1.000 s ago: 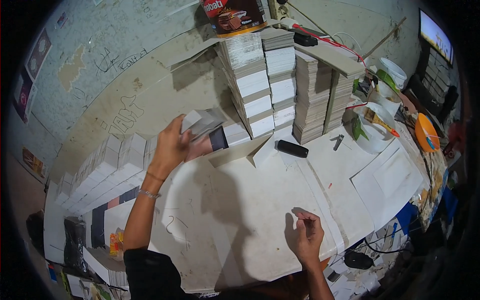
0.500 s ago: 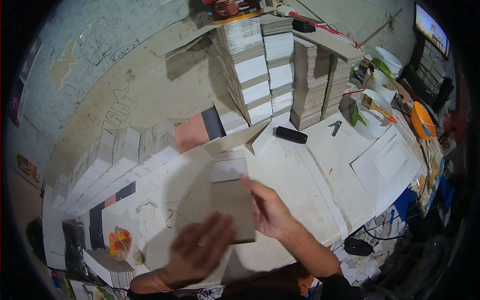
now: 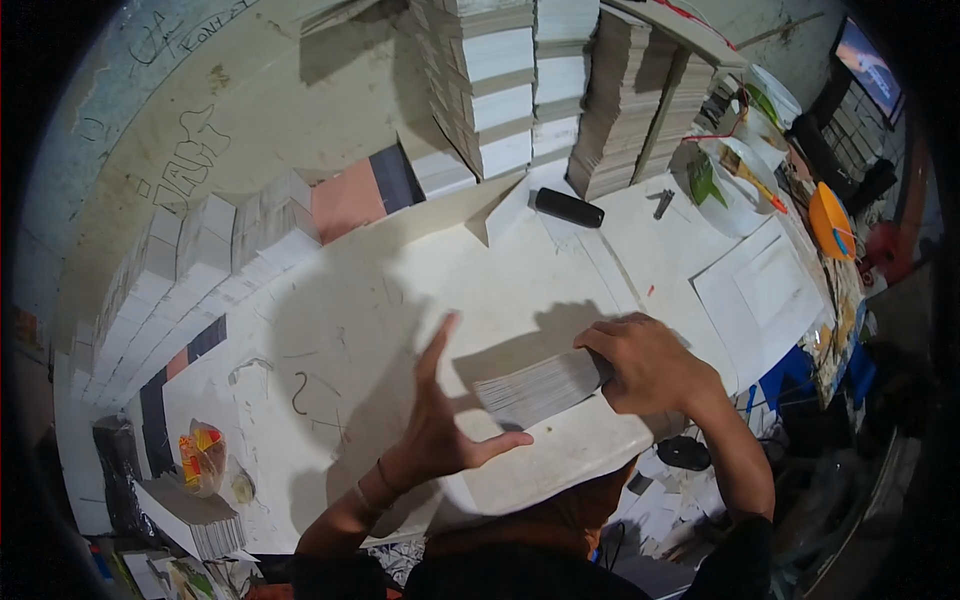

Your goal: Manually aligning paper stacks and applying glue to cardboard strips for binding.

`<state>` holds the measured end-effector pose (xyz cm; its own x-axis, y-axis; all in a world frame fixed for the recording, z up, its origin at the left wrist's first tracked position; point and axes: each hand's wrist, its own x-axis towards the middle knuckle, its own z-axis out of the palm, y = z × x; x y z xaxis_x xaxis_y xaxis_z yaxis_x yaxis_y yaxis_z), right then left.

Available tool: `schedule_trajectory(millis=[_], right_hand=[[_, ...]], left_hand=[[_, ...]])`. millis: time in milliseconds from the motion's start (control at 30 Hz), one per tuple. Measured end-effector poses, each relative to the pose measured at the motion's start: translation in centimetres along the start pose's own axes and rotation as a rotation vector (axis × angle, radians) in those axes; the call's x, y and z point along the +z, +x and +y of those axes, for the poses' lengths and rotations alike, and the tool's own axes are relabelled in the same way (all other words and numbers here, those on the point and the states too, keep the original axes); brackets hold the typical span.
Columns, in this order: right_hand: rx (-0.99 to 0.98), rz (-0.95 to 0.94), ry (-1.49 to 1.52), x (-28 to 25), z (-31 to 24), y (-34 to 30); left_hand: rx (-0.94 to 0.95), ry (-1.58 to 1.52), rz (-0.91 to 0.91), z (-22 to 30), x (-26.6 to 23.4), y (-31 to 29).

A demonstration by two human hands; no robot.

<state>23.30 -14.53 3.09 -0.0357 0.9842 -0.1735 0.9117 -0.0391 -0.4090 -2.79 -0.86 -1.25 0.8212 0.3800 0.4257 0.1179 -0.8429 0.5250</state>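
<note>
A thick stack of grey-white sheets (image 3: 540, 392) stands close to the table's front edge, its layered side showing. My right hand (image 3: 652, 368) is closed around the right end of this stack, fingers over the far side. My left hand (image 3: 436, 428) is open at the stack's left end, thumb and forefinger spread wide with nothing between them. The left thumb tip lies near the stack's lower left corner; I cannot tell whether it touches. The stack rests on or just above the white tabletop (image 3: 380, 290).
Tall paper piles (image 3: 500, 95) stand at the back. A row of white paper blocks (image 3: 205, 250) lines the left. A black oblong case (image 3: 569, 207), a stapler-like metal tool (image 3: 663, 204), white sheets (image 3: 765, 290) and an orange bowl (image 3: 832, 220) lie to the right. A snack packet (image 3: 203, 455) sits at lower left.
The stack has turned from lengthwise to crosswise and moved right. My right hand now grips its right end. My left hand has come off it and spread open. The view has shifted down.
</note>
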Motion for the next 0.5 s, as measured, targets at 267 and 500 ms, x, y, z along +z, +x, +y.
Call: schedule_trajectory(millis=[267, 500], right_hand=[[0.174, 0.401, -0.193, 4.6, -1.4, -1.6], [0.198, 1.239, 0.285, 14.0, -8.6, -4.6]], left_hand=[[-0.065, -0.537, -0.074, 0.2, 5.8, -2.7], [-0.23, -0.52, -0.044, -0.1, 7.4, -2.9]])
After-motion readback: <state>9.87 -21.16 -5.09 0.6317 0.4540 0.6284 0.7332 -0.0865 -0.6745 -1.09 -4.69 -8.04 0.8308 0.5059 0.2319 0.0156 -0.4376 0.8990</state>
